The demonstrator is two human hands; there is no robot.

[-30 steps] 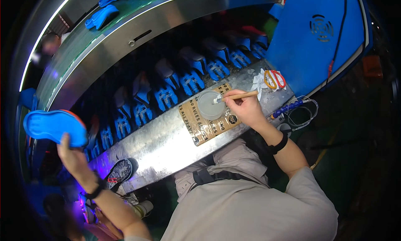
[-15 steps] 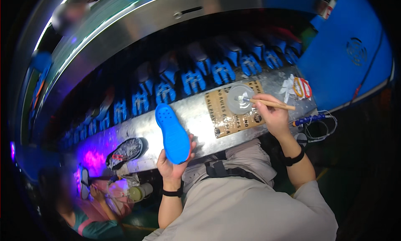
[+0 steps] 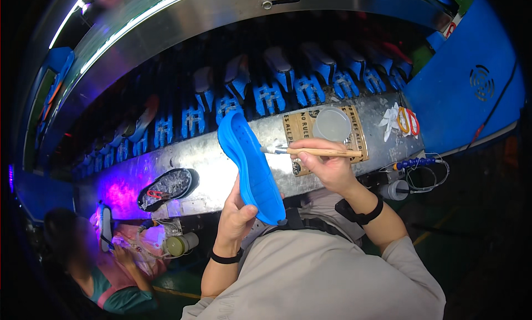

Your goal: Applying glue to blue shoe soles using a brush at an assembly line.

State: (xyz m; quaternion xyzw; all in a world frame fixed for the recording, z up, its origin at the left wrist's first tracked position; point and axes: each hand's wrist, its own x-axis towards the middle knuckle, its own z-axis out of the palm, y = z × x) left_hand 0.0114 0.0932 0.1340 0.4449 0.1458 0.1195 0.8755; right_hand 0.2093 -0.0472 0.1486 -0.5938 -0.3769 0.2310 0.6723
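A blue shoe sole (image 3: 256, 173) is gripped near its heel end by my left hand (image 3: 235, 214), tilted so its side wall and hollow inner face show. My right hand (image 3: 327, 167) is closed around a brush (image 3: 327, 152) with a wooden handle. The pale bristles are at the sole's right edge; whether they touch it I cannot tell. Beyond my right hand, a round translucent tub (image 3: 332, 124) stands on a printed cardboard sheet (image 3: 299, 129) on the metal bench.
White scraps (image 3: 389, 119) and scissors with red and yellow handles (image 3: 410, 122) lie at the right. A dark tray-like piece (image 3: 167, 190) sits on the metal bench (image 3: 213, 176). Blue holders (image 3: 269, 98) line the far side. At lower left, a person (image 3: 119, 281) handles another sole (image 3: 105, 227).
My right hand has brought the brush left from the tub to the sole. My left hand has turned the sole, so its hollow side and wall now show.
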